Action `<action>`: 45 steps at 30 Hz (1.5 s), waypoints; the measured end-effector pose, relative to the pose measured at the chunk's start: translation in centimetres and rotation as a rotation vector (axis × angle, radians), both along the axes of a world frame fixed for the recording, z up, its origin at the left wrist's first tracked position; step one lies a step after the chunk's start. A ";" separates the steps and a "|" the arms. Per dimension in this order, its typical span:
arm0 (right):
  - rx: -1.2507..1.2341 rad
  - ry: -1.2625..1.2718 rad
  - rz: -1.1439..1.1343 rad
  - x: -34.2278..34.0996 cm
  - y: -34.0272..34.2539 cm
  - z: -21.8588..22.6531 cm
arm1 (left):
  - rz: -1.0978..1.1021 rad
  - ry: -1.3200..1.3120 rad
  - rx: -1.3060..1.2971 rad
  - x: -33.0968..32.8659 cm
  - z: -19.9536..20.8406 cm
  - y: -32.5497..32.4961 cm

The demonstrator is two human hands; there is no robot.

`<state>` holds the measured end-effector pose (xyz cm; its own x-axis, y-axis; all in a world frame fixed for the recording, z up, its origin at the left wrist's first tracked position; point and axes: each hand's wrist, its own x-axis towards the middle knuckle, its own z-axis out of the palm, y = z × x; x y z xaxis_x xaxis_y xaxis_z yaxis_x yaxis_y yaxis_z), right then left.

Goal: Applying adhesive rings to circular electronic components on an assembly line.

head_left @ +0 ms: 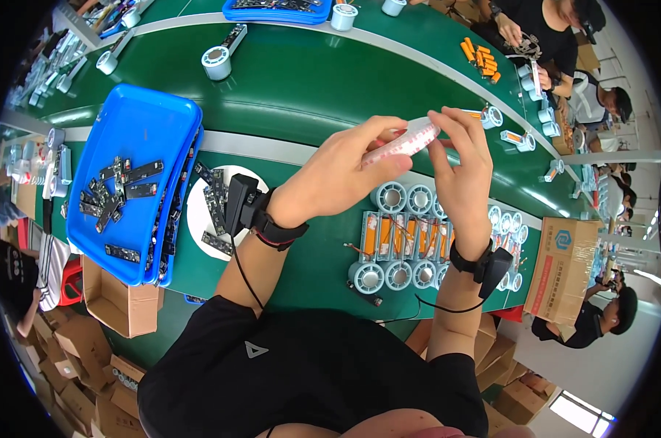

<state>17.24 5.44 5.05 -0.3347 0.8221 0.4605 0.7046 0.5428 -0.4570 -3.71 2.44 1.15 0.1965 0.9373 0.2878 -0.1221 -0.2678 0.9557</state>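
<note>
Above the green bench, my left hand grips a flat round roll, whitish with red marks along its side. The fingers of my right hand are bent against the roll's right edge, thumb and fingertips pinching there; what exactly they pinch is too small to make out. Below the hands are rows of light-blue units with round ends and orange cells with wires. My right forearm hides part of these rows.
Stacked blue trays hold black circuit boards at left. More boards lie on a white round plate. A conveyor runs beyond, carrying a light-blue unit. A cardboard box stands right. A co-worker works at far right.
</note>
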 end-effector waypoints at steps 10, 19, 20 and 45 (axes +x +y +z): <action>0.008 0.172 0.029 -2.6 -4.0 0.6 | 0.133 0.290 0.224 0.2 -0.1 -0.5; -0.083 0.359 0.053 -2.3 -4.2 0.3 | 0.154 0.412 0.303 0.2 0.2 -0.2; -0.122 0.394 0.060 -2.3 -4.2 0.3 | 0.147 0.406 0.307 0.3 0.0 -0.1; -0.510 0.483 -0.443 10.8 19.3 -14.2 | 0.154 0.098 -0.002 -0.7 -1.1 1.1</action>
<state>28.01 24.74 -9.14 0.2082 0.9781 0.0055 0.4674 -0.0945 -0.8789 -4.38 3.51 0.01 0.0779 0.9590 0.2726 0.0142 -0.2745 0.9615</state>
